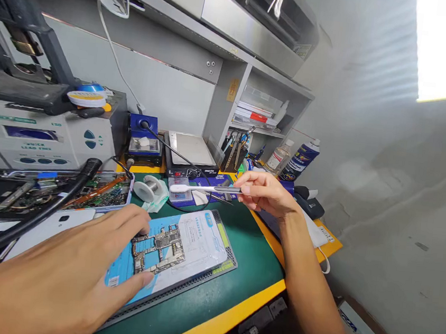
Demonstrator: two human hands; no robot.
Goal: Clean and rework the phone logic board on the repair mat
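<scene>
My left hand (89,259) reaches in from the lower left, its thumb and fingertips around opposite edges of a bare phone circuit board (164,246). The board lies on a blue-and-white printed packet (207,242), which rests on a grey perforated mat (231,263). My right hand (264,192) is raised behind the packet, its thumb and fingers pinching a cotton swab (197,188). The swab's thick white tip points left, held almost level; its shaft is darker near my fingers. The tip is apart from the board.
A solder spool (151,188) stands behind the packet. At the left are a grey soldering station (46,135), a black hose (71,191) and a tray of boards (101,189). A heating plate (192,153), a bottle (280,154) and a spray can (299,161) stand at the back.
</scene>
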